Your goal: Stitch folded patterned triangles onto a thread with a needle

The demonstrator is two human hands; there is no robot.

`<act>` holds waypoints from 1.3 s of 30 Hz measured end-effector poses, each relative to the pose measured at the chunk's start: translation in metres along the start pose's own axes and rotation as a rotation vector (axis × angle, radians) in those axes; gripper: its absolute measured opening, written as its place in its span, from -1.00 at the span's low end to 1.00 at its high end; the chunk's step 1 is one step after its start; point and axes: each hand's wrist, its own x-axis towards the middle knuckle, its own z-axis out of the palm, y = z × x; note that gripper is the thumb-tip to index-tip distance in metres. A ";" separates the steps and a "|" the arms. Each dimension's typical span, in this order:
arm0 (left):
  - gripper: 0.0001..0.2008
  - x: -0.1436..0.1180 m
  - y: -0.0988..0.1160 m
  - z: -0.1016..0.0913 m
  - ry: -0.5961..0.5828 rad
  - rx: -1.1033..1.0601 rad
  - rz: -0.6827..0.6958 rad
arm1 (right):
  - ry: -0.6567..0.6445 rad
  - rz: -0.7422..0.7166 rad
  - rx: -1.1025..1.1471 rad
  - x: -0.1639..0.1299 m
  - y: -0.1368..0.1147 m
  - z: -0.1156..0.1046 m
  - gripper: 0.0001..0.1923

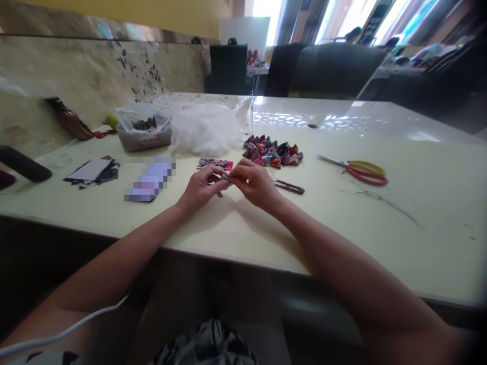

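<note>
Over the front middle of the table, my left hand [201, 186] and my right hand [255, 183] meet fingertip to fingertip. Both are closed in a pinch on a small pale piece of fabric [225, 178], mostly hidden by the fingers. Just beyond them lies a strip of patterned fabric [213, 163]. A pile of small, colourful, pointed fabric pieces [272, 151] sits behind my right hand. Beside that hand is a dark red-handled cutting tool [291, 187], partly covered by it. Further right rest scissors [357, 170] with yellow and red handles, and loose thread [391, 203].
On the left are a phone [150, 180], stacked fabric pieces [93, 171] and a brown bottle [70, 119] on its side. A bag-lined container [142, 134] stands near white stuffing [205, 126]. Chairs [335, 71] stand beyond the table [426, 167]. A white cable [76, 324] crosses my left arm.
</note>
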 end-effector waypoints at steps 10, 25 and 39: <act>-0.72 0.000 0.002 0.000 -0.007 0.013 0.047 | 0.011 0.002 0.017 0.001 -0.004 0.001 -0.87; -0.66 -0.001 0.001 0.000 -0.029 -0.016 0.023 | -0.021 0.001 -0.078 0.000 -0.003 0.004 -0.85; -0.88 -0.001 -0.007 0.002 0.085 0.219 0.170 | -0.081 -0.042 -0.171 -0.004 0.003 0.001 -0.86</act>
